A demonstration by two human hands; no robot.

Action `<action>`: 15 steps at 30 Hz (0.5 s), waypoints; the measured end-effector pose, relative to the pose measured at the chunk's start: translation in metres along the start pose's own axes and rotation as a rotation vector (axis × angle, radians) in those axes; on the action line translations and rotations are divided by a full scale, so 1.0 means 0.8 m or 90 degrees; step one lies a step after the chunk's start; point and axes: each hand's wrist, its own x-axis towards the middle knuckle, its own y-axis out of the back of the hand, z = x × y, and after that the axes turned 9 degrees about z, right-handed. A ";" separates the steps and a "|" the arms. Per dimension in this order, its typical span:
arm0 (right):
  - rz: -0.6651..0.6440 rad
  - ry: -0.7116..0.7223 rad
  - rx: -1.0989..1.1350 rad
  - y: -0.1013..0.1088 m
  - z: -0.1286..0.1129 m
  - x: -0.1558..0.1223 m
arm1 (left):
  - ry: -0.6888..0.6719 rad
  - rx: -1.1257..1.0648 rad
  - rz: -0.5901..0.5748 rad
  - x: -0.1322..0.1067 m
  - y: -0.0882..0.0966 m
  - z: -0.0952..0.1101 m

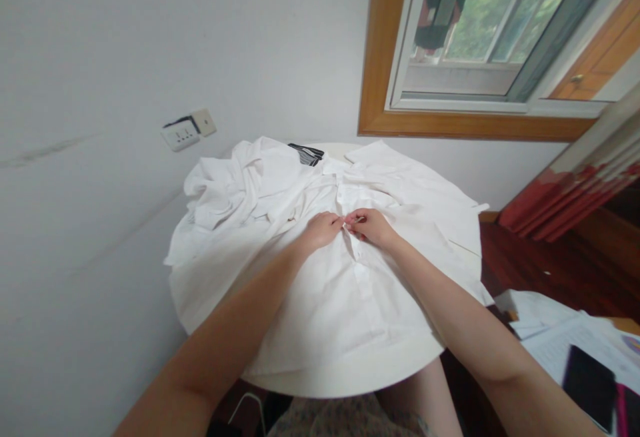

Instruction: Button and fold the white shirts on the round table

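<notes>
A white button-up shirt [320, 303] lies spread over a round white table [320, 383], its front facing up and its button strip running down the middle. My left hand [323, 229] pinches the strip's left edge near mid-shirt. Right beside it, my right hand [370, 226] has its thumb and fingers closed on the same strip, and the fingertips of both hands meet. Whether a button sits between them is too small to tell. Below the hands, the strip is slightly raised and gapes.
Crumpled white cloth [220, 190] and a black-and-grey striped piece [307, 154] lie at the table's far left side. A wall socket [181, 134] and a wood-framed window [373, 117] are behind. At right are a red-and-white curtain [555, 197], papers [560, 330] and a dark phone-like object [590, 383].
</notes>
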 end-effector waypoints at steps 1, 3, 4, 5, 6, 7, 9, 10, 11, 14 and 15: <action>0.006 0.006 -0.026 -0.001 -0.002 -0.001 | -0.006 0.002 0.008 0.000 -0.001 -0.001; 0.024 0.036 -0.090 -0.003 -0.004 -0.002 | -0.012 0.000 0.022 0.000 -0.004 -0.004; 0.037 0.060 -0.124 -0.003 -0.005 -0.002 | -0.015 -0.003 0.027 0.000 -0.005 -0.005; 0.051 0.086 -0.157 -0.004 -0.006 -0.001 | -0.017 -0.009 0.033 -0.001 -0.005 -0.006; 0.064 0.108 -0.185 -0.004 -0.005 -0.001 | -0.019 -0.015 0.040 -0.001 -0.006 -0.007; 0.073 0.124 -0.205 -0.005 -0.005 0.000 | -0.020 -0.023 0.048 -0.001 -0.007 -0.007; 0.076 0.131 -0.225 -0.006 -0.003 0.002 | -0.017 -0.036 0.062 -0.002 -0.009 -0.007; 0.073 0.127 -0.230 -0.006 -0.002 0.002 | -0.012 -0.041 0.069 -0.003 -0.010 -0.007; 0.069 0.125 -0.233 -0.007 -0.001 0.003 | -0.004 -0.044 0.076 -0.004 -0.010 -0.006; 0.063 0.136 -0.239 -0.007 -0.003 0.001 | 0.020 -0.041 0.095 -0.005 -0.011 -0.003; 0.062 0.144 -0.243 -0.006 -0.004 0.000 | 0.027 -0.039 0.096 -0.006 -0.010 -0.001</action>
